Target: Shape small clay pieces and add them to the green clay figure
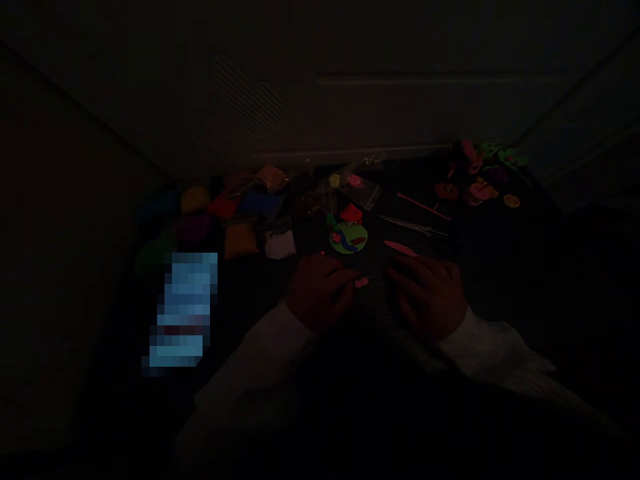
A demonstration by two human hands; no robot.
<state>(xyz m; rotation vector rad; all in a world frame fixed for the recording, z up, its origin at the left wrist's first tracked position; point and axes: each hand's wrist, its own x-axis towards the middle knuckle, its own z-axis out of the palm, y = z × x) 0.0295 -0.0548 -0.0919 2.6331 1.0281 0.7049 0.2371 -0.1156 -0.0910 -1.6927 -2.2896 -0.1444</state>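
Note:
The scene is very dark. My left hand (323,290) is closed, its fingertips at a small pink clay piece (361,283) made of two rounded lobes; the dim light blurs the exact grip. To its right, my right hand (427,293) hovers over or rests on the dark striped mat, fingers apart and nothing visible in them. Just beyond those fingers lies a pink clay knife (400,249). Ahead of both hands sits a round green clay disc (357,231) with a blue stream, a brown strip, a pink flower and a red-roofed shape at its top edge.
Bags of coloured clay, including an orange one (241,241) and a white one (281,244), stand at the left. A glowing screen (184,310) lies nearer. Scissors (415,227) and a thin pink stick (424,206) lie right of the disc. Clay figures (481,192) are at the far right.

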